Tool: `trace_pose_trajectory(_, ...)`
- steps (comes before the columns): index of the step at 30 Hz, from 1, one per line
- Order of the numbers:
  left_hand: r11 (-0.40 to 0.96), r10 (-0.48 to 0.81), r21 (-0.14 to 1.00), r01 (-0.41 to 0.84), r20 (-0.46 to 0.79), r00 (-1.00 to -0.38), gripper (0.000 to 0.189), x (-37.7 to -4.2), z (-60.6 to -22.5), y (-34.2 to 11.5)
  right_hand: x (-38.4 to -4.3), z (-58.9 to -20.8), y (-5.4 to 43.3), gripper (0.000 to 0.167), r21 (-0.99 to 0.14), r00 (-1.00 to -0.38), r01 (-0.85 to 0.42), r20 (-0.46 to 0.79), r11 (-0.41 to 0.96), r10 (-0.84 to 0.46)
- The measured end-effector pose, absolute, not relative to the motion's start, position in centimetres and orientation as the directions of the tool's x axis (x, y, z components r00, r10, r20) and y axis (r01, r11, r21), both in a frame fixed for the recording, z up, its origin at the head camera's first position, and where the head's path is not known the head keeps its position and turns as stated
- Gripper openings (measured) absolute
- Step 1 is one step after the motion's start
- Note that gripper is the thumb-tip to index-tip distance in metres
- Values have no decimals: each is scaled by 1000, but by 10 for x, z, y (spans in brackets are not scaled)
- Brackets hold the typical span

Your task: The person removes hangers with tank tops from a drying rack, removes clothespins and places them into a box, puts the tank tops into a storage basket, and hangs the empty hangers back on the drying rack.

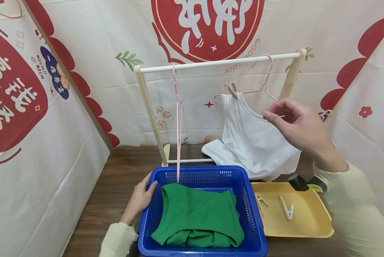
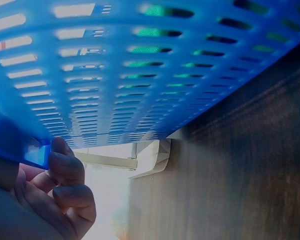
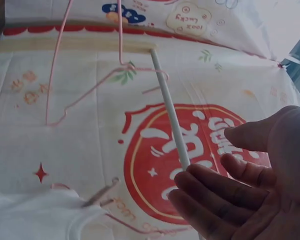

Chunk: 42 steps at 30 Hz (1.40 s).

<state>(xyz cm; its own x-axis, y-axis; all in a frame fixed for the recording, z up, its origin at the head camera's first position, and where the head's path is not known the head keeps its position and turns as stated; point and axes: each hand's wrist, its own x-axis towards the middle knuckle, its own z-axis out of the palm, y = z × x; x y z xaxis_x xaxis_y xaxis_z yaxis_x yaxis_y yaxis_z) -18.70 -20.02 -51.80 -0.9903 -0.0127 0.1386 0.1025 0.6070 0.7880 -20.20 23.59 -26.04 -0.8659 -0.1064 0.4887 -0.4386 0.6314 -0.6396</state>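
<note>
My left hand (image 1: 141,197) grips the left rim of a blue plastic basket (image 1: 257,228); its curled fingers (image 2: 70,197) show at the rim in the left wrist view. A folded green garment (image 1: 201,214) lies inside the basket. My right hand (image 1: 302,125) is raised beside the neckline of a white tank top (image 1: 253,135). The right wrist view shows that hand (image 3: 235,185) with thumb and fingers apart, holding nothing. The top hangs from a pink hanger (image 1: 267,76), its lower part bunched on the table. A clothespin (image 1: 232,91) clips its left strap; my hand hides the other strap.
A wooden rack with a white bar (image 1: 217,64) stands behind the basket. Another pink hanger (image 1: 178,135) hangs bare at its left. On the right, a yellow tray (image 1: 304,225) holds a white clothespin (image 1: 287,208) and a tan one (image 1: 260,203). Printed cloth walls surround the table.
</note>
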Motion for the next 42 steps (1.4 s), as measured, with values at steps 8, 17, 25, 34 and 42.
trace_pose_trajectory(8, 600, -10, 793, 103, 136, -991, 47, -188, -519, -201, -202, -255, 262, 16, -643, -826, -457, 563, 615, -25)
trace_pose_trajectory(17, 594, -7, 796, 113, 146, -989, 48, -187, -518, -201, -198, -252, 290, 16, -697, -838, -421, 543, 580, 45)
trace_pose_trajectory(25, 600, -14, 794, 96, 130, -991, 49, -186, -518, -200, -203, -259, 316, 29, -669, -869, -271, 480, 692, 124)
trace_pose_trajectory(34, 591, -12, 801, 97, 129, -992, 49, -186, -519, -201, -210, -272, 340, 79, -696, -957, -164, 284, 699, 58)
trace_pose_trajectory(42, 589, -7, 803, 95, 123, -992, 49, -187, -518, -201, -212, -287, 347, 100, -682, -976, -158, 216, 714, -10)
